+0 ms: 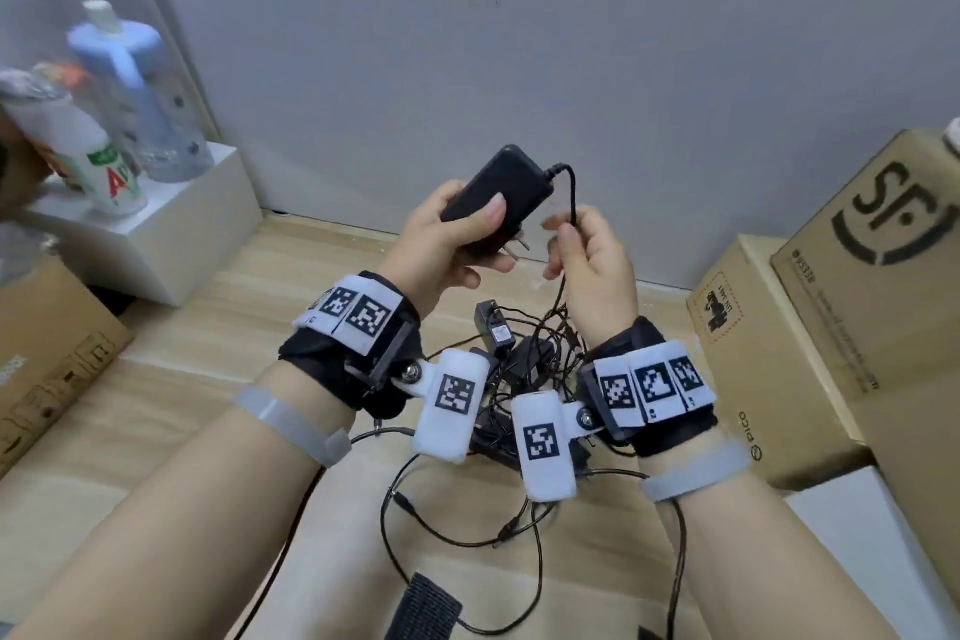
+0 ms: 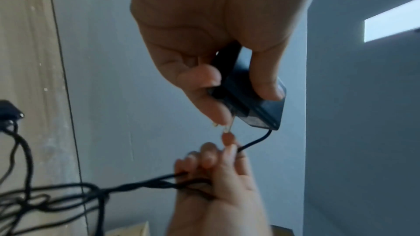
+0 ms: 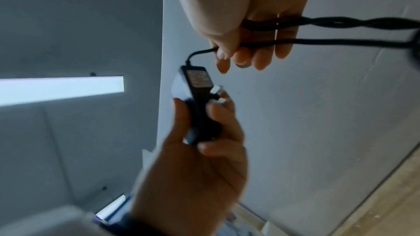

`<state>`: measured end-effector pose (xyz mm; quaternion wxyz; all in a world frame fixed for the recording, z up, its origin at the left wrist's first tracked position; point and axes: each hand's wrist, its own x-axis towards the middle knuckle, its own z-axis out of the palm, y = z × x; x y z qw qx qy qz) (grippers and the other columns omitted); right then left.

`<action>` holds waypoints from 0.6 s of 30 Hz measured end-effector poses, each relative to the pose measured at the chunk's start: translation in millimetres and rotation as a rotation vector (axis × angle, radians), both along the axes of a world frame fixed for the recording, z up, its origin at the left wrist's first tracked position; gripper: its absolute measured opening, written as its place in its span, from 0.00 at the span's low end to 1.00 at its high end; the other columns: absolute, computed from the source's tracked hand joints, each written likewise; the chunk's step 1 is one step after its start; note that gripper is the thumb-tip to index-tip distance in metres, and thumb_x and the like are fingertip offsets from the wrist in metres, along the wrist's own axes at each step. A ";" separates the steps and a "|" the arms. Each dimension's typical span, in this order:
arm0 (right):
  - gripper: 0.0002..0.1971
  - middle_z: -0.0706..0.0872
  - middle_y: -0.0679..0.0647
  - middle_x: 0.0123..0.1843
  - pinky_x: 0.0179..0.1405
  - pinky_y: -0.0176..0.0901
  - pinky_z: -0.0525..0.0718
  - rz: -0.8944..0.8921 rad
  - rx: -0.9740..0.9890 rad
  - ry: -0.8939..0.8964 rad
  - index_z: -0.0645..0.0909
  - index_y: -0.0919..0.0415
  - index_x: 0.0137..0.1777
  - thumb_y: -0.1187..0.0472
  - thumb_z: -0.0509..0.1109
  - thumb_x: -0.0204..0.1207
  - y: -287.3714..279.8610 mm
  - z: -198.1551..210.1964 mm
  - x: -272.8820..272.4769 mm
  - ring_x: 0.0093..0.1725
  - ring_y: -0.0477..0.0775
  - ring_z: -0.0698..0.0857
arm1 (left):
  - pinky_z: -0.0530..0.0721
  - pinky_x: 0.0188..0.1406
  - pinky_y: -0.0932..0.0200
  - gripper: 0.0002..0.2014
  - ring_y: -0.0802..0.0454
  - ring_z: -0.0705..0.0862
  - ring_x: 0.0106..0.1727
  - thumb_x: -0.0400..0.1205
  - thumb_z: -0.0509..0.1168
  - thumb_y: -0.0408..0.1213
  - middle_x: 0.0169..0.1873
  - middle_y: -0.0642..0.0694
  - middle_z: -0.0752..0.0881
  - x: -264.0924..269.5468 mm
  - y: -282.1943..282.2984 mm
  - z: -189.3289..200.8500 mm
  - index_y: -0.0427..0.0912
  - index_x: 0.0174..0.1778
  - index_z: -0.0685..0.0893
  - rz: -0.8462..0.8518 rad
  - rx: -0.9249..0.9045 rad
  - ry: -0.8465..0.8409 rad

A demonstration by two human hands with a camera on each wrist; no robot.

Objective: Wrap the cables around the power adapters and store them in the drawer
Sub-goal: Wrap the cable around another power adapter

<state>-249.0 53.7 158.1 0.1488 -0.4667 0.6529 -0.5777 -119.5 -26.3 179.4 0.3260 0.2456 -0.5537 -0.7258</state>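
Two hands raised above the pale wood-grain floor [image 1: 197, 379]. Our left hand [image 1: 441, 234] has its grip curled round a black rectangular power adapter [image 1: 498, 198]: thumb across the upper face, fingers underneath, metal prongs [image 1: 517, 250] pointing toward 5 o'clock. From the adapter's far end a thin black cable [image 1: 571, 192] loops out and drops into our right hand [image 1: 592, 260], just beside at 3 o'clock. The right grip pinches that cable between thumb and forefinger; the right wrist view shows more strands, two twisted together, running across the palm under the curled fingers [image 3: 261, 58]. The cable is not yet wound on the adapter.

Below the hands, at 6 o'clock, a tangle of further black adapters and cables [image 1: 514, 359] lies on the floor, partly hidden by our wrist bands.

At 9 o'clock, a white box [image 1: 171, 244] carrying blurred plastic bottles [image 1: 130, 83]. At 3 o'clock, stacked brown cardboard cartons [image 1: 841, 307] against the grey wall [image 1: 519, 42].
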 end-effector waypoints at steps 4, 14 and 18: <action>0.12 0.78 0.46 0.32 0.41 0.43 0.73 0.009 0.246 0.151 0.77 0.51 0.43 0.64 0.56 0.82 -7.0 -34.1 -11.7 0.37 0.48 0.78 | 0.67 0.16 0.69 0.22 0.54 0.83 0.27 0.74 0.62 0.50 0.38 0.47 0.86 -4.3 -3.5 4.4 0.44 0.61 0.74 -0.024 0.110 0.124; 0.10 0.87 0.50 0.48 0.58 0.56 0.81 0.138 0.906 0.290 0.75 0.46 0.36 0.58 0.63 0.78 11.1 -111.2 -31.0 0.48 0.57 0.86 | 0.66 0.16 0.71 0.24 0.57 0.80 0.25 0.72 0.62 0.53 0.37 0.49 0.85 -3.3 -7.7 -14.8 0.43 0.59 0.75 -0.009 0.296 0.193; 0.08 0.84 0.45 0.49 0.64 0.48 0.69 0.111 1.064 0.377 0.75 0.46 0.38 0.60 0.66 0.76 14.9 -112.2 -33.0 0.57 0.52 0.81 | 0.64 0.16 0.70 0.20 0.57 0.80 0.25 0.71 0.62 0.53 0.36 0.50 0.85 -2.7 -8.6 -18.6 0.44 0.53 0.78 -0.016 0.324 0.175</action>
